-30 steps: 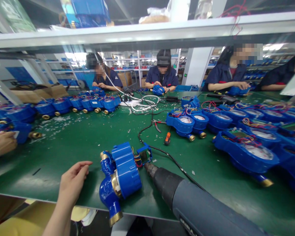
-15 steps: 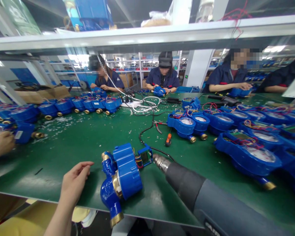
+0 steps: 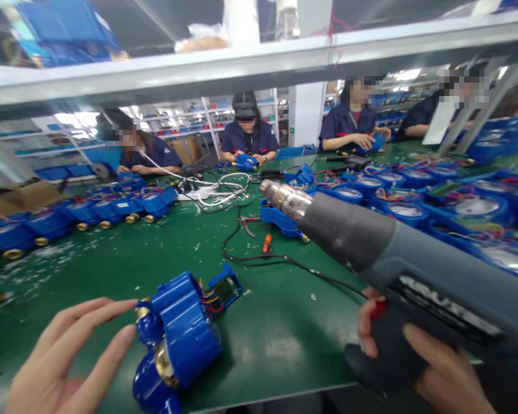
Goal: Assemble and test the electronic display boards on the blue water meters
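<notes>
My right hand [image 3: 431, 351] is wrapped round the handle of a grey and black heat gun [image 3: 349, 230], one finger at its red trigger. The metal nozzle points up and to the left, above the table. My left hand [image 3: 73, 351] is open, fingers stretched toward a blue water meter [image 3: 183, 328] with brass fittings; the fingertips are at its near-left pipe end, and I cannot tell whether they touch. The meter lies on its side. A small blue-framed circuit board [image 3: 225, 287] hangs out of it on coloured wires, resting by the green table.
Rows of blue meters [image 3: 401, 210] with loose wires fill the right, and more meters [image 3: 82, 211] line the left. Red-handled pliers [image 3: 247, 225], an orange screwdriver [image 3: 267, 244] and a black cable [image 3: 285, 257] lie mid-table. Several co-workers sit opposite beneath a white shelf [image 3: 155, 80].
The heat gun has been lifted away from the circuit board, and my right hand on it has come into view. My left hand has opened and moved close to the meter. The view has turned right.
</notes>
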The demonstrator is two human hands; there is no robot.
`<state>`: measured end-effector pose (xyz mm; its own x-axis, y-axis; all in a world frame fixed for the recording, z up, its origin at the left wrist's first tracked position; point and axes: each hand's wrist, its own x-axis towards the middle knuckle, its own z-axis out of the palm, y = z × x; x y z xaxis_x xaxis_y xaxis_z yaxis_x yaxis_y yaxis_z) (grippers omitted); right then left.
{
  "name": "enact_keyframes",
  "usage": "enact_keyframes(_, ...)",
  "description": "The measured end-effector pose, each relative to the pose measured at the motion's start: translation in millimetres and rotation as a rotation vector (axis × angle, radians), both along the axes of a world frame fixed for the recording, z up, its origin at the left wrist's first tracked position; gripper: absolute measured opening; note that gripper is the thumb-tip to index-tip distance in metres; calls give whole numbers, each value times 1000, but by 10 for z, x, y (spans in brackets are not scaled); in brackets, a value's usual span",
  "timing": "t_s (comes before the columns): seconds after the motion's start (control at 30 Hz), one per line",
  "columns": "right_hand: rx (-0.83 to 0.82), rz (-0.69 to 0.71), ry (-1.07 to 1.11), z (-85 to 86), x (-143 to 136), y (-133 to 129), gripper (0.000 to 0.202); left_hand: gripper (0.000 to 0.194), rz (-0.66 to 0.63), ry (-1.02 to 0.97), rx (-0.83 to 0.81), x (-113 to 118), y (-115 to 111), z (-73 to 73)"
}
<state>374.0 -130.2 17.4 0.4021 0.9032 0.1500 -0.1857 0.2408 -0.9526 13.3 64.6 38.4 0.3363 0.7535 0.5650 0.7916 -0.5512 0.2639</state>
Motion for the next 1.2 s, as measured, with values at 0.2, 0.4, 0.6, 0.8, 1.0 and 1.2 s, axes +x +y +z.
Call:
enact_keyframes(0.2, 248, 28, 185, -9, 45, 529, 34, 26, -335, 581, -317, 1148, 113, 409)
enact_keyframes(0.4, 351, 116, 248, -69, 104, 705, 34, 64, -221, 999, -424, 1704, 277, 266)
enact_keyframes(0.6, 357, 78, 290, -132, 112, 573, 32, 83, -140, 1035, -409, 1759, 245, 147)
enact_keyframes(0.8, 349, 61, 304, -117, 61, 527, 33, 99, -114, 1003, -387, 1725, 203, 24)
enact_keyframes(1.0, 365, 145, 329, -174, 52, 531, 31, 108, -132, 964, -387, 1732, 197, -44)
enact_keyframes(1.2, 363, 165, 352, -204, 52, 508, 32, 111, -156, 948, -394, 1738, 198, -40)
